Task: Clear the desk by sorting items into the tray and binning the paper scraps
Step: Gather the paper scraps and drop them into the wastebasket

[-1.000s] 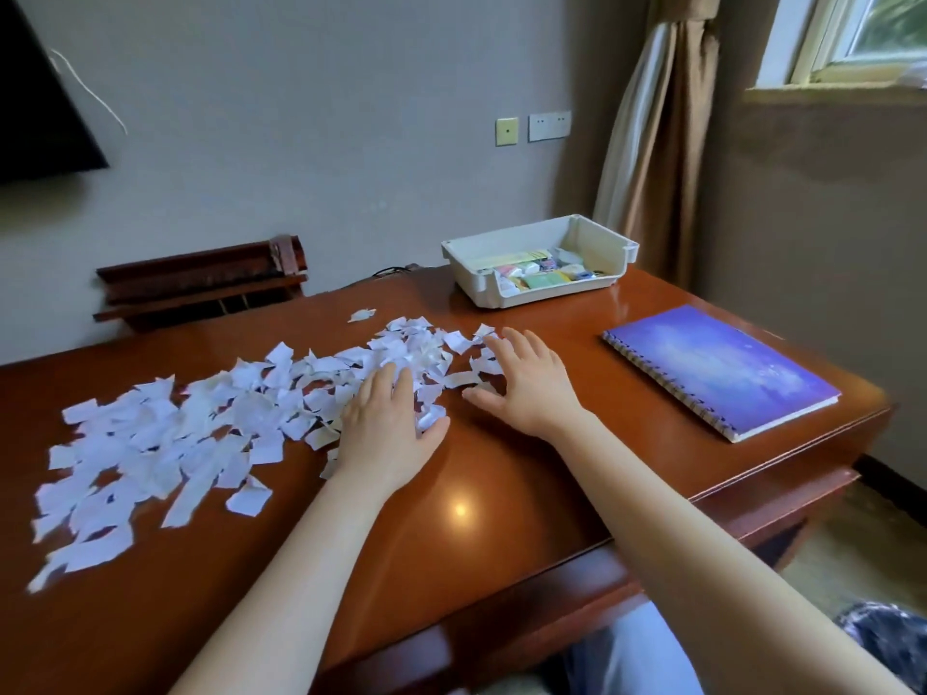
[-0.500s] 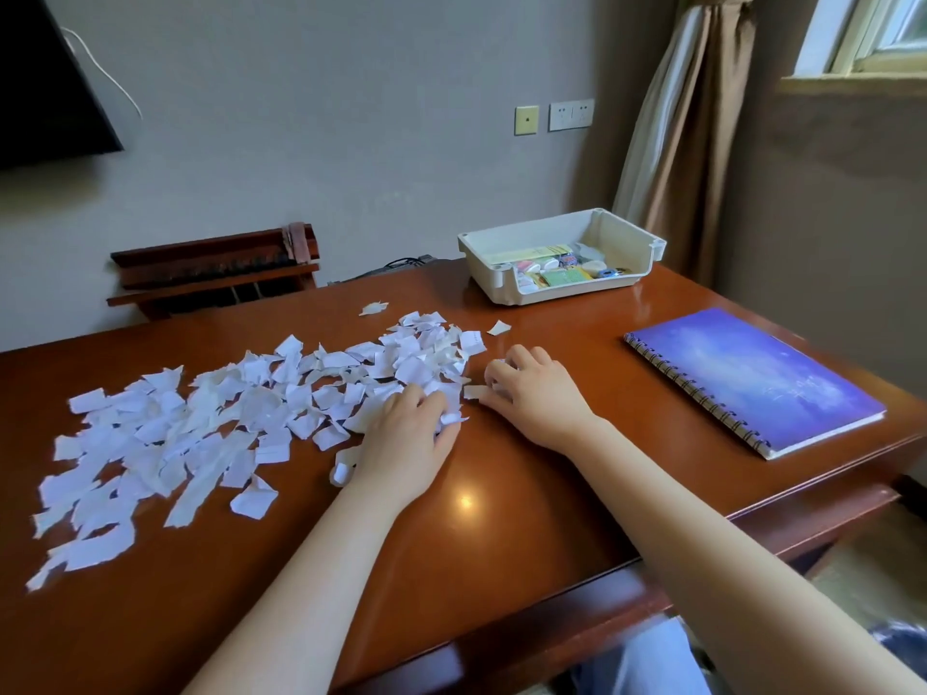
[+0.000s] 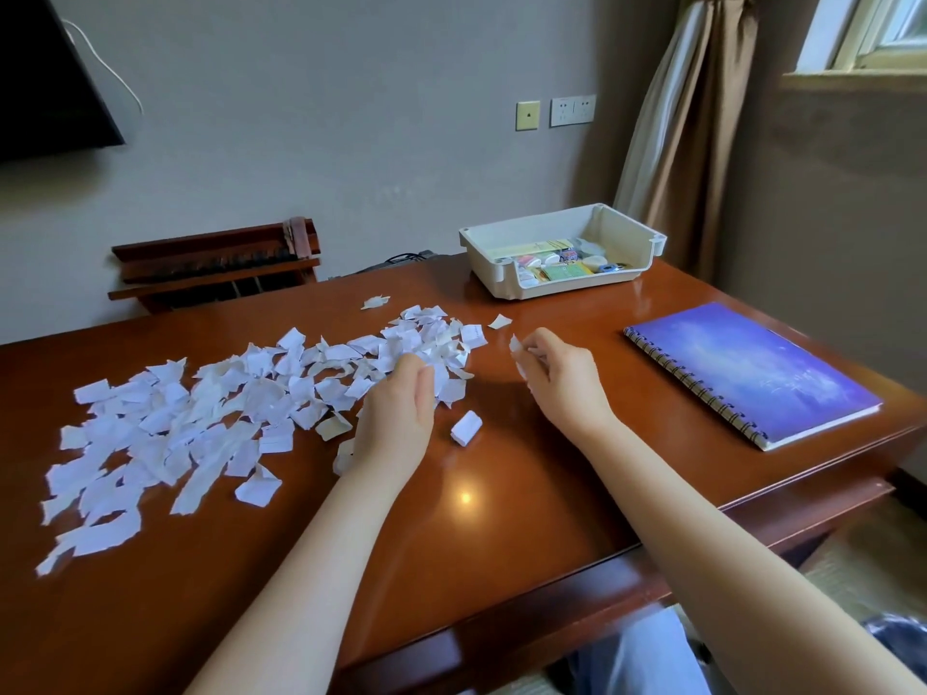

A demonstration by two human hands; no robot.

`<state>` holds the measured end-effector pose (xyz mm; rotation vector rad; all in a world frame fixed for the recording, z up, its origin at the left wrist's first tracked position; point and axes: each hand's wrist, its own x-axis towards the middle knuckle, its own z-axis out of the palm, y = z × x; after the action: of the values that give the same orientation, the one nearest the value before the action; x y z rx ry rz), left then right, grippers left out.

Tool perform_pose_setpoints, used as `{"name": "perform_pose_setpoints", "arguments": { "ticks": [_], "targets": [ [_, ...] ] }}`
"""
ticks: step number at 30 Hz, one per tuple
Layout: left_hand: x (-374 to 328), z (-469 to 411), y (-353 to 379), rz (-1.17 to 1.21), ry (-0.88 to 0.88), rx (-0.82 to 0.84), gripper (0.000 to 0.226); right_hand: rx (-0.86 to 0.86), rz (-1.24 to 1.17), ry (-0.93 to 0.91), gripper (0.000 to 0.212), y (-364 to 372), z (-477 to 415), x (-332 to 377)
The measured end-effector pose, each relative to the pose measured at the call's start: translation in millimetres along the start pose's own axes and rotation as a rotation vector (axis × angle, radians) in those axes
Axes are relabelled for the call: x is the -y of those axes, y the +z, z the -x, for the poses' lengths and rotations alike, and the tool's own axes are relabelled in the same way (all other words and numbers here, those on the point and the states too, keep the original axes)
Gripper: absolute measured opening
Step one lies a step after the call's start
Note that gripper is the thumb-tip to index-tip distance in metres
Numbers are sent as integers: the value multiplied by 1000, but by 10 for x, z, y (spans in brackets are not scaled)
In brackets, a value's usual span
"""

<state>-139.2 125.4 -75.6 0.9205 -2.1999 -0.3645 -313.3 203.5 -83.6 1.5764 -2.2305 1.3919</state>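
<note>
A wide spread of white paper scraps covers the left and middle of the brown desk. My left hand is raised on edge at the right end of the pile, fingers curled around several scraps. My right hand is lifted just right of the pile, pinching a few scraps between thumb and fingers. One loose scrap lies between the hands, another beyond them. The white tray stands at the back with small items inside.
A purple spiral notebook lies on the desk's right side. A dark wooden rack sits behind the desk against the wall. A curtain hangs at the back right. A dark bag shows at the floor, bottom right.
Both hands were flat on the scraps; they have closed on some and lifted off the desk. A scrap now lies loose between them.
</note>
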Motion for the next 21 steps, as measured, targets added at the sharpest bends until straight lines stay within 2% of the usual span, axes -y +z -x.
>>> {"name": "perform_pose_setpoints", "arguments": {
  "ticks": [6,13,21],
  "targets": [
    [-252,-59,-89,287,14,-149,16,-171,-323,102,18,-262,55,153],
    [-863,-34,138,442,81,-147,15,-337,-521,202,22,-809,382,111],
    [-1788,162,889,601,289,-61,17,-587,-428,316,26,-1553,967,-468]
  ]
}}
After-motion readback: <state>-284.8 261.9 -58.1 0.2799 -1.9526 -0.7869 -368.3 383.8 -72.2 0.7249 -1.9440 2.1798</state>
